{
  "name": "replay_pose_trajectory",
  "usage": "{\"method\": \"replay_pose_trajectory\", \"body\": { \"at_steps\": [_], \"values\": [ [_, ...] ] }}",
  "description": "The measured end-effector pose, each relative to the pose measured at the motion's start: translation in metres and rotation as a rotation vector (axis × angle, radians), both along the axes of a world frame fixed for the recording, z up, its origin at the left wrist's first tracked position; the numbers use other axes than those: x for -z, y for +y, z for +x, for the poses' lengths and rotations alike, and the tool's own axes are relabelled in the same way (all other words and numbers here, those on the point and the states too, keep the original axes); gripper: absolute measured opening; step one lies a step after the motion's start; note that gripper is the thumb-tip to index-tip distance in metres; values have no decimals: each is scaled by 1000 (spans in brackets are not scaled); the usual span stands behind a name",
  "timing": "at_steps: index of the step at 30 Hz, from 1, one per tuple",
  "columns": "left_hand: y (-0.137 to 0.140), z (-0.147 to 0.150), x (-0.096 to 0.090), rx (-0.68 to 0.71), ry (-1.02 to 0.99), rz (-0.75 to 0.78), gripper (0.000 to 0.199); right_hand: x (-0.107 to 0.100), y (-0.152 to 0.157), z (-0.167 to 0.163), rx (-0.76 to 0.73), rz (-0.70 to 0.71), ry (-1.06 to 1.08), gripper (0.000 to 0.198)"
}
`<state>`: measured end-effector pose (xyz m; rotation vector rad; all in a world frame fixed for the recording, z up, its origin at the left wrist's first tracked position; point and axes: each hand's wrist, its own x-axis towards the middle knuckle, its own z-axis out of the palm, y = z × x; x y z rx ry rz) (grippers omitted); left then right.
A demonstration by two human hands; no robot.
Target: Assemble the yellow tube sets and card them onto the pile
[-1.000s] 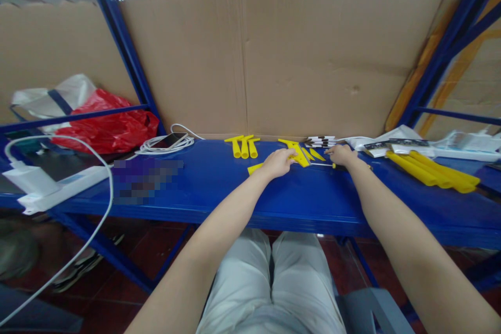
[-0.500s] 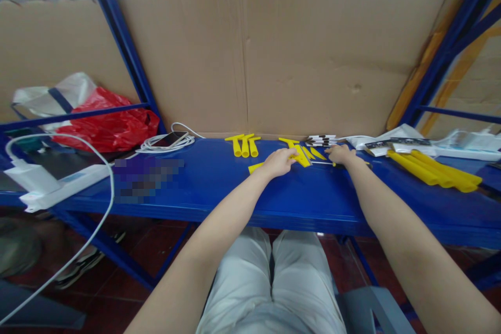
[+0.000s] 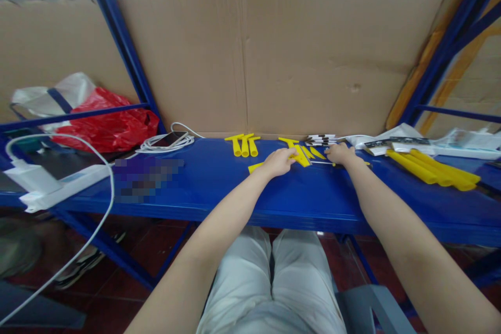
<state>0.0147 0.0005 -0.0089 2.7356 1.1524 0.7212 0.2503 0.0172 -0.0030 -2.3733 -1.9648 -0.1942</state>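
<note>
- Grip: left hand (image 3: 281, 162) holds yellow piece (image 3: 301, 156), nearer the back edge of the table (image 3: 219, 182); right hand (image 3: 340, 154), hold cannot be told.
- Step: apparently steadying the piece, right hand beside small yellow sliver (image 3: 317, 153).
- Next move: likely calls for firm left hold, precise right-hand placement.

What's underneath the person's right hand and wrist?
What looks like a screwdriver passes under the wrist of the right hand, showing on both sides. The stretch between is covered, and anything else beneath can't be seen.
</note>
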Motion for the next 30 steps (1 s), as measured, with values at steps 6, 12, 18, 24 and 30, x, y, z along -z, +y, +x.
{"method": "replay_pose_trajectory", "body": {
  "at_steps": [6,12,18,24,30],
  "values": [
    [-2,0,-2,1,4,2,23,-7,-6,-7,31,-35,5,34],
    [-4,0,-3,-2,10,-9,24,-2,0,-1,91,-9,121,27],
    [-3,-1,-2,6,2,0,23,1,3,5,71,32,147,22],
    [-2,-1,-1,16,-11,10,24,-3,-1,-7,-62,274,415,13],
    [1,2,2,52,-36,21,24,-4,-5,-39,-351,353,939,9]
  ]
}}
